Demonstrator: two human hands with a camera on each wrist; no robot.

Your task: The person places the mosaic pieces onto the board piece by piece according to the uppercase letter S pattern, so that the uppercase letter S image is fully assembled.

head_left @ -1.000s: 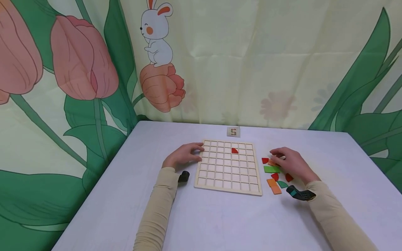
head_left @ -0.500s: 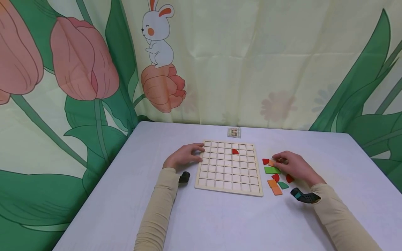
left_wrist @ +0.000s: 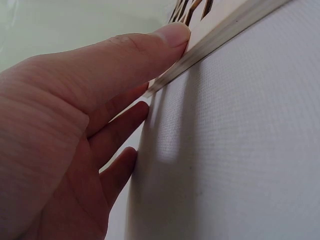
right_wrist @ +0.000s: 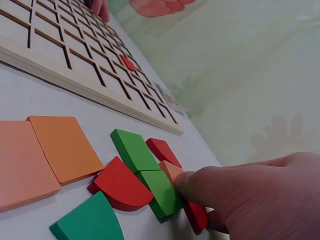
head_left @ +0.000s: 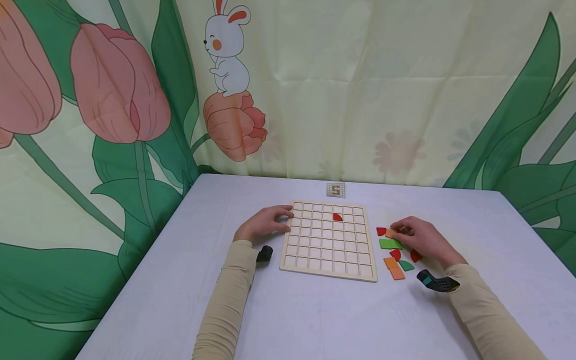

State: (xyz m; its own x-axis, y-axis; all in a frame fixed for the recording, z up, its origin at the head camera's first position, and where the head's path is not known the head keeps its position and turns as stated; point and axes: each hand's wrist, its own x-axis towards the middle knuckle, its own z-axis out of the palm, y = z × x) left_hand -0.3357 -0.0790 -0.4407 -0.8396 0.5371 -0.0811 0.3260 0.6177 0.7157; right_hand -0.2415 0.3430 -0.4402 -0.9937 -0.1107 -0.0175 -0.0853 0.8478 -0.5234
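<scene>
My left hand (head_left: 264, 224) rests along the left edge of a wooden grid board (head_left: 327, 274), its thumb (left_wrist: 170, 37) on the rim and the fingers loosely spread. A red quarter-circle tile (head_left: 337, 217) sits in one cell near the top. Right of the board, my right hand (head_left: 420, 239) pinches an orange tile (right_wrist: 169, 169) between thumb and index finger; the index fingertip is hidden in the right wrist view. Beneath the thumb shows a red tile (right_wrist: 196, 216). Green rectangular tiles (right_wrist: 134, 151) lie against the orange one, and another red tile (right_wrist: 164, 150) lies just beyond.
Closer to me lie two orange tiles (head_left: 397, 273), a dark green rounded tile (head_left: 406, 265) and a red rounded tile (head_left: 395, 255). Behind the board is a small patterned card (head_left: 335, 190). A printed curtain (head_left: 324, 125) hangs behind the white table (head_left: 315, 320).
My right hand has lowered slightly and shifted right, its thumb and index finger closing at the orange tile. Over the last half second it stays nearly still. The left hand keeps its place.
</scene>
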